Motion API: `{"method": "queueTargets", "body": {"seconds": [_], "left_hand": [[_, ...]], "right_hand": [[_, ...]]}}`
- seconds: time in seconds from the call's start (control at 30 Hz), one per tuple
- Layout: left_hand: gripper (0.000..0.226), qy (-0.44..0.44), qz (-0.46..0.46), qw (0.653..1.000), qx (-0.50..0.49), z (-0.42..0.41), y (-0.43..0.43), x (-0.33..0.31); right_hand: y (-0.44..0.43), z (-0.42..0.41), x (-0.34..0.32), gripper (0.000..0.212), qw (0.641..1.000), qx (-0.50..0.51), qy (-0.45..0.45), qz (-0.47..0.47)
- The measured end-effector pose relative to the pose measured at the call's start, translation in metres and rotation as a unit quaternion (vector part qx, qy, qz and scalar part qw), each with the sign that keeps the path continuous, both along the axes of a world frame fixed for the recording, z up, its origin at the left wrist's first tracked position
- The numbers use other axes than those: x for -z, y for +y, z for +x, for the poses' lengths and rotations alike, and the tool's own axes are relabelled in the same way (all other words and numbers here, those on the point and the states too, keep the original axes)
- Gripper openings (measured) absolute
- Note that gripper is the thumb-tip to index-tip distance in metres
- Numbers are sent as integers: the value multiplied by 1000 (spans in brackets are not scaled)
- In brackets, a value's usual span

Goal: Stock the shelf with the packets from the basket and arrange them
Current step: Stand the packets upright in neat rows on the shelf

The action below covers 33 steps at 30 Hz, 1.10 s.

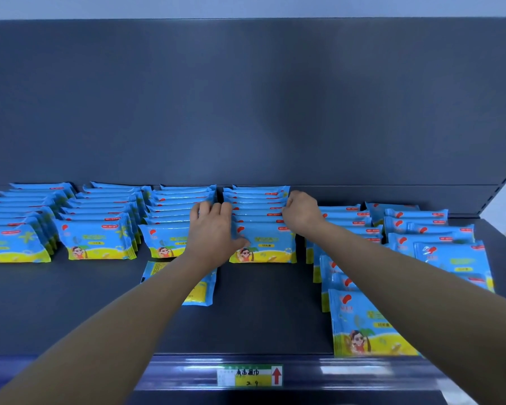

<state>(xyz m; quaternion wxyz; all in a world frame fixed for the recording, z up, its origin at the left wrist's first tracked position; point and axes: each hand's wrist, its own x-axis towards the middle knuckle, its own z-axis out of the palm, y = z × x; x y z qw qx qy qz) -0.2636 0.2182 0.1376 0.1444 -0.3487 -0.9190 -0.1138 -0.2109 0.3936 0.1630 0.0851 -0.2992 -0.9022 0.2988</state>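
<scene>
Blue and yellow packets stand in rows on the dark shelf. My left hand presses flat against the left side of the fourth row of packets, thumb on the front packet. My right hand has its fingers curled on the right side of the same row, further back. A single packet lies flat under my left forearm. To the right, looser rows of packets lean at angles, and one stack reaches the shelf's front edge. The basket is out of view.
Three tidy rows fill the shelf's left part. The dark back panel rises behind the rows. A yellow and white price tag with a red arrow sits on the shelf's front rail. Bare shelf lies in front of the rows.
</scene>
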Motion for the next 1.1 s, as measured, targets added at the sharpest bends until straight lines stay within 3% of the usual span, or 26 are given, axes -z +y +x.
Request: {"method": "queueTargets", "body": {"seconds": [0.3,0.43,0.53,0.63,0.73,0.87,1.0,1.1], "left_hand": [[61,9,-18,1000,-17,-1,-1,-1],[73,-2,-23,1000,9,-2,-6,-3],[78,-26,10,999,41,-6,-17,-7],[70,-31,46,998,35,-14,-40,-8],[58,-22,29,999,-4,-24,-69,-5],[44,-3,17,999,-27,-28,-88,-4],[27,-5,8,997,81,-15,-98,-4],[33,38,-46,988,143,-6,-108,-4]], "right_hand": [[-4,4,-4,10,999,21,32,-30],[-8,13,-9,18,993,-16,79,84],[-16,20,-14,33,985,-92,92,113],[-25,29,-15,50,963,-197,33,181],[-31,32,-10,60,931,-236,-23,277],[-41,30,-5,51,915,-238,-7,327],[-51,28,-7,38,901,-260,17,345],[-59,27,-8,37,900,-269,18,343]]}}
